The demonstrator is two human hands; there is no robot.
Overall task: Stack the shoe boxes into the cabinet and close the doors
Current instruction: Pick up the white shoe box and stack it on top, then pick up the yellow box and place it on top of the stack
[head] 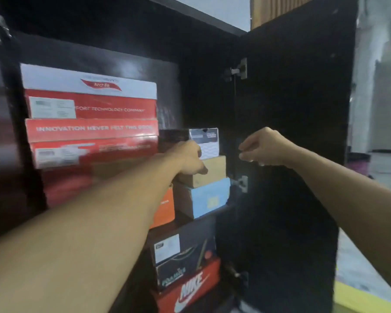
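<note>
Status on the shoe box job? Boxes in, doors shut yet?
Done: boxes are stacked on the shelves, red boxes upper left, a Nike box at the bottom.
In hand: the left hand rests on the tan box above the blue box; the right hand hovers loosely curled, holding nothing.
Left: the right door stands open; closing remains.

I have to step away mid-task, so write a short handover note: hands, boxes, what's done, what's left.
Left hand: resting on the tan box, gripping nothing visible.
Right hand: free, loosely curled, beside the open right door.
Boxes: red boxes stacked left; dark box, tan and blue box stacked right; more on the shelf below, Nike box lowest.
Done: visible boxes are inside.
Left: close the doors.
</note>
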